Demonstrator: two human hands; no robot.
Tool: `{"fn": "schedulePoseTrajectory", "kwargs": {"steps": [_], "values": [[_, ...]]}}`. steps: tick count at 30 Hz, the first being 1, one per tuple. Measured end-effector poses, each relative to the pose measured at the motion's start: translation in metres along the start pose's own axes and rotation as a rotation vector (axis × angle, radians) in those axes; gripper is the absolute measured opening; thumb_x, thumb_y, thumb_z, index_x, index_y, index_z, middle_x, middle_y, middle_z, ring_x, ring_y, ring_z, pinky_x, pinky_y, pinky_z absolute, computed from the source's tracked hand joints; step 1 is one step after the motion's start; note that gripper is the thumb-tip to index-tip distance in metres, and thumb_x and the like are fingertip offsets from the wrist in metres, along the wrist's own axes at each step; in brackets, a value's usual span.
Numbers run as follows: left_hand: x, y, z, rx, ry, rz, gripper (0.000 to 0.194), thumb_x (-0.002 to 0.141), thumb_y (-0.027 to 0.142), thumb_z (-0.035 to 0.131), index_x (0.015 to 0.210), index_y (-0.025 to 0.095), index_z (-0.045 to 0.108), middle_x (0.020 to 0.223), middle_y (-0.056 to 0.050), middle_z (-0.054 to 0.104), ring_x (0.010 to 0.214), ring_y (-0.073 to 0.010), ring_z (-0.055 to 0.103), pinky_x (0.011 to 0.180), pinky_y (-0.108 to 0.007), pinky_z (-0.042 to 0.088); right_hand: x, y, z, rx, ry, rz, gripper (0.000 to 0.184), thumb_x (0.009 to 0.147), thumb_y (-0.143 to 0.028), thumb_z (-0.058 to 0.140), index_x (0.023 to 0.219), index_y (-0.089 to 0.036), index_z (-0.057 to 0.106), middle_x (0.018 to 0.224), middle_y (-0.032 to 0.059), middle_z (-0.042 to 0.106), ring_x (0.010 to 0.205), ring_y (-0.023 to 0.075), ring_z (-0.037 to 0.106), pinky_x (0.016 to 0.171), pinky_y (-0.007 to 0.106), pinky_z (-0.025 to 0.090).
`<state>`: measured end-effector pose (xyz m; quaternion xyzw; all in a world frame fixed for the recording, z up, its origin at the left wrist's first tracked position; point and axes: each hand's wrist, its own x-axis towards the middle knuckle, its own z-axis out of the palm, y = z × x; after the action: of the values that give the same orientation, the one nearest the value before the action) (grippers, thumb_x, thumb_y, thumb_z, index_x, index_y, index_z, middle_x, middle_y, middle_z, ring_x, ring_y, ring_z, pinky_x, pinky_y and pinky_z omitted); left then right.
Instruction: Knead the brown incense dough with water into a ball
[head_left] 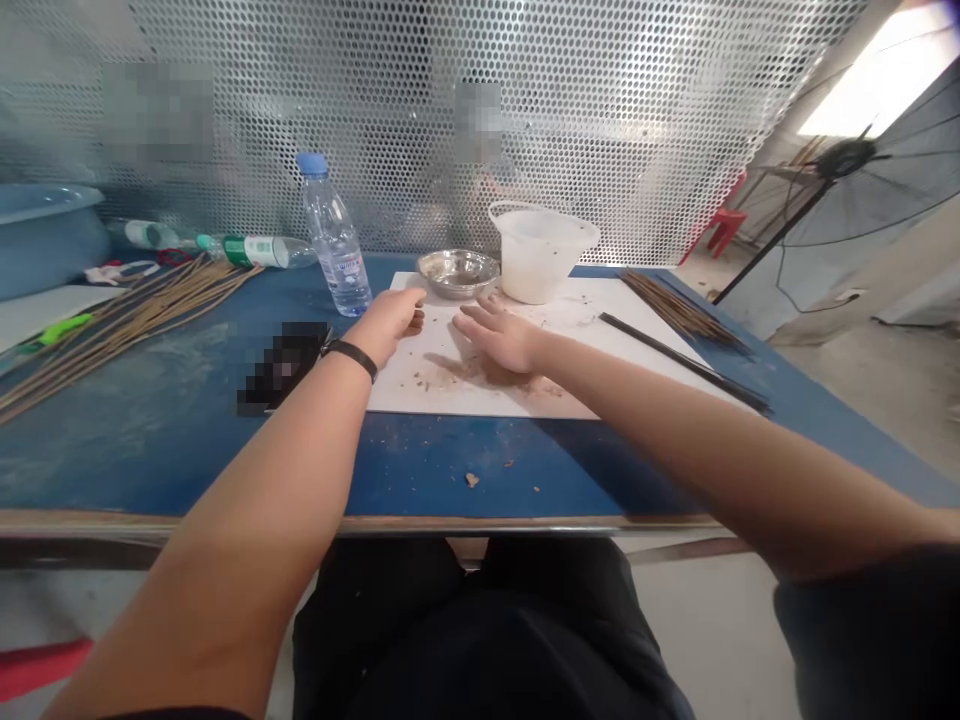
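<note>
My left hand (388, 325) lies palm down at the near-left part of a white board (480, 395), its fingers curled together and nothing visible in them. My right hand (499, 336) rests flat on the board with its fingers apart, over a scatter of brown crumbs and dust. Just beyond both hands stand a steel bowl (457, 272) and a white plastic jug (541, 255). A clear water bottle (335, 238) with a blue cap stands left of my left hand. A black band circles my left wrist.
The blue table (172, 450) holds bundles of thin brown sticks (127, 335) at left, more sticks (679, 310) and a dark rod (682, 363) at right, a pixelated dark object (281, 368), and a lying bottle (255, 251). A perforated metal screen (450, 100) stands behind, with a fan (844, 200) at right.
</note>
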<state>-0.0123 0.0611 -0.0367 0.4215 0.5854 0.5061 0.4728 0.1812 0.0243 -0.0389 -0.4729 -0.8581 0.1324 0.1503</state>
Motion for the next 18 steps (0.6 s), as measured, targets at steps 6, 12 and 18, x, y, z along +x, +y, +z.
{"fn": "schedulePoseTrajectory", "kwargs": {"steps": [6, 12, 18], "values": [[-0.003, 0.004, -0.002, -0.003, -0.004, -0.026, 0.022, 0.088, 0.02, 0.062, 0.067, 0.016, 0.057, 0.062, -0.002, 0.056, 0.052, -0.0104, 0.053, 0.06, -0.026, 0.05, -0.024, -0.001, -0.014, -0.008, -0.048, -0.032, 0.078, 0.103, -0.067, 0.012, 0.093, -0.017, 0.071, 0.106, 0.0151, 0.073, 0.106, 0.0297, 0.066, 0.098, 0.045, 0.047], [-0.002, 0.005, -0.002, -0.017, -0.01, -0.036, 0.021, 0.085, 0.017, 0.065, 0.065, 0.015, 0.057, 0.058, -0.001, 0.055, 0.052, -0.0103, 0.052, 0.061, -0.026, 0.051, -0.112, -0.014, -0.046, -0.383, -0.163, -0.211, 0.043, 0.102, -0.052, 0.042, 0.099, -0.017, 0.067, 0.103, 0.014, 0.07, 0.092, 0.0267, 0.066, 0.078, 0.038, 0.047], [0.002, 0.001, -0.003, -0.006, -0.024, -0.011, 0.016, 0.081, 0.014, 0.067, 0.067, 0.014, 0.059, 0.061, -0.001, 0.058, 0.054, -0.0102, 0.054, 0.06, -0.024, 0.051, -0.113, -0.001, -0.036, -0.399, -0.042, -0.161, 0.032, 0.094, -0.047, 0.047, 0.1, -0.017, 0.059, 0.096, 0.0139, 0.065, 0.086, 0.0273, 0.057, 0.074, 0.038, 0.042]]}}
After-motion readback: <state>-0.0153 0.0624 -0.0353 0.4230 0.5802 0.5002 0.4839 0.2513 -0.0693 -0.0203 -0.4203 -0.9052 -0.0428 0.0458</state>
